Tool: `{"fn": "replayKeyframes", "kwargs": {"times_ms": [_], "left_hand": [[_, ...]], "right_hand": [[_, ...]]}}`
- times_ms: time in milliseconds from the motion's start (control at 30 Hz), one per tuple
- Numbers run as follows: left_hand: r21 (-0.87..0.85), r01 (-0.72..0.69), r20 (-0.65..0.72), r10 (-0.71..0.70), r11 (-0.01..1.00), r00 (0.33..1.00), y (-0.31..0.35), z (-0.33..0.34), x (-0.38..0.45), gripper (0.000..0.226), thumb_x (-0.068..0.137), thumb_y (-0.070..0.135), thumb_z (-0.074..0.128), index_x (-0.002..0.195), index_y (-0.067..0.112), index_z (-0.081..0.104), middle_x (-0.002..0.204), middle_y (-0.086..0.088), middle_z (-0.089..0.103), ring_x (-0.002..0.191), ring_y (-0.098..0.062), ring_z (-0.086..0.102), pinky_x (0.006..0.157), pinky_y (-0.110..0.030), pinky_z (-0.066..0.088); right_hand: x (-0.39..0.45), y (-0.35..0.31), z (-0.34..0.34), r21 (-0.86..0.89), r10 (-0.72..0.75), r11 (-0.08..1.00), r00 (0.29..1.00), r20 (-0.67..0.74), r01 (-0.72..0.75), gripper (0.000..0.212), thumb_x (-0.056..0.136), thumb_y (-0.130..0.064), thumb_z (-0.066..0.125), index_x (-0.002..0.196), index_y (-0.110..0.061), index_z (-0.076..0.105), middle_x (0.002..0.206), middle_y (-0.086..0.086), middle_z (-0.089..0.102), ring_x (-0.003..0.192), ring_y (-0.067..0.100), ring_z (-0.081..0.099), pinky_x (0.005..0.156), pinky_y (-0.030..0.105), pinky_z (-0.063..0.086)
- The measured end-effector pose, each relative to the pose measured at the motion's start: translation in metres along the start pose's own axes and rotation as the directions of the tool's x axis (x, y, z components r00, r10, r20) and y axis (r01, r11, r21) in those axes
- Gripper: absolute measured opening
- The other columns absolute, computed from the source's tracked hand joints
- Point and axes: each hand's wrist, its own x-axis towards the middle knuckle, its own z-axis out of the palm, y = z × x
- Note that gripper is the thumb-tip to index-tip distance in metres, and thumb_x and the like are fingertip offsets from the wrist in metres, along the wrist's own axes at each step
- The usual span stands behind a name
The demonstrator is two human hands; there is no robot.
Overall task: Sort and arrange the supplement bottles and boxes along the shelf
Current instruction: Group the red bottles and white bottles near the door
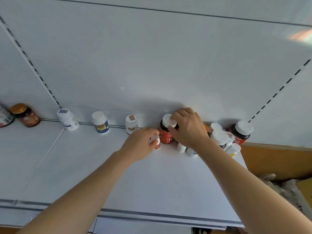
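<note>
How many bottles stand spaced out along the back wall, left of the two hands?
5: a partly cropped one, an amber bottle, a white bottle, a blue-label bottle, a gold-label bottle. The right-hand cluster isn't counted.

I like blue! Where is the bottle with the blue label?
In the head view, the blue-label bottle stands left of centre against the shelf's back wall, between two white bottles.

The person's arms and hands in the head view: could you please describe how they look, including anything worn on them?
Both forearms are bare up to the bottom edge of the frame, with no sleeves in view. The left hand and right hand wear no gloves, and no watch, bracelet or ring can be seen on either wrist or the visible fingers. Nails look short and unpainted.
</note>
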Motion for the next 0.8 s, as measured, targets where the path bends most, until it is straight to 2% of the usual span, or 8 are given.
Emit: {"fn": "replayKeyframes", "kwargs": {"times_ms": [133,233,300,433,600,700,767,800], "left_hand": [[-0.056,0.038,-0.022,-0.039,0.998,0.999,-0.006,-0.01,-0.003,0.028,0.093,0.035,0.059,0.12,0.028,0.061,0.112,0.008,0.059,0.096,-0.014,0.06,0.08,-0.033,0.05],[-0.116,0.051,-0.058,-0.058,0.992,0.997,-0.008,-0.02,-0.004,0.024,0.092,0.037,0.061,0.114,0.028,0.064,0.104,0.006,0.06,0.088,-0.013,0.06,0.081,-0.036,0.051],[-0.155,0.036,-0.103,-0.053,0.987,0.993,-0.009,-0.028,-0.004,0.019,0.09,0.037,0.064,0.106,0.027,0.067,0.098,0.005,0.061,0.082,-0.013,0.06,0.079,-0.035,0.051],[-0.272,0.063,-0.103,-0.094,0.96,0.99,-0.006,-0.042,-0.005,0.016,0.086,0.041,0.07,0.092,0.027,0.07,0.083,0.012,0.062,0.071,-0.005,0.059,0.067,-0.027,0.046],[-0.418,0.143,-0.007,-0.161,0.897,0.987,-0.008,-0.056,-0.01,0.022,0.082,0.051,0.071,0.087,0.029,0.071,0.084,0.01,0.07,0.074,-0.002,0.065,0.061,-0.016,0.045],[-0.434,0.119,0.004,-0.131,0.893,0.991,-0.012,-0.06,-0.014,0.016,0.088,0.046,0.067,0.093,0.032,0.073,0.087,0.013,0.071,0.083,-0.004,0.065,0.069,-0.023,0.05],[-0.471,0.125,0.04,-0.121,0.873,0.992,-0.014,-0.063,-0.02,0.012,0.092,0.039,0.065,0.097,0.033,0.074,0.084,0.013,0.071,0.077,-0.004,0.064,0.069,-0.027,0.055],[-0.482,0.134,0.059,-0.12,0.866,0.991,-0.014,-0.064,-0.024,0.013,0.093,0.035,0.064,0.1,0.032,0.074,0.083,0.014,0.071,0.071,-0.002,0.063,0.067,-0.024,0.054]], "right_hand": [[0.003,-0.002,-0.011,0.099,0.02,0.995,1.0,-0.004,-0.019,0.033,0.076,-0.03,0.07,0.104,-0.013,0.069,0.099,0.001,0.069,0.103,0.031,0.059,0.086,0.037,0.048],[0.008,-0.007,-0.028,0.19,0.051,0.981,0.999,-0.012,-0.048,0.044,0.078,-0.028,0.072,0.118,-0.011,0.067,0.109,0.003,0.066,0.099,0.026,0.061,0.082,0.029,0.047],[0.011,-0.011,-0.039,0.291,0.105,0.95,0.994,0.031,-0.11,0.046,0.08,-0.027,0.072,0.124,-0.013,0.064,0.111,0.003,0.06,0.092,0.02,0.061,0.083,0.029,0.05],[0.013,-0.025,-0.051,0.398,0.169,0.895,0.979,0.115,-0.201,0.037,0.079,-0.031,0.073,0.115,-0.021,0.067,0.104,0.001,0.058,0.089,0.016,0.063,0.085,0.034,0.053],[0.007,-0.044,-0.055,0.395,0.238,0.863,0.943,0.231,-0.314,0.039,0.079,-0.041,0.071,0.114,-0.027,0.064,0.104,-0.01,0.067,0.09,0.005,0.064,0.083,0.025,0.052],[0.0,-0.054,-0.053,0.412,0.274,0.845,0.938,0.214,-0.341,0.036,0.08,-0.042,0.07,0.113,-0.029,0.065,0.096,-0.012,0.068,0.091,0.007,0.063,0.081,0.022,0.05],[-0.005,-0.059,-0.052,0.42,0.287,0.84,0.939,0.191,-0.343,0.037,0.081,-0.044,0.069,0.116,-0.031,0.065,0.096,-0.014,0.067,0.093,0.007,0.063,0.083,0.022,0.049],[-0.007,-0.061,-0.051,0.425,0.288,0.839,0.94,0.185,-0.34,0.039,0.082,-0.044,0.069,0.118,-0.031,0.065,0.097,-0.014,0.067,0.094,0.007,0.062,0.084,0.022,0.048]]}}
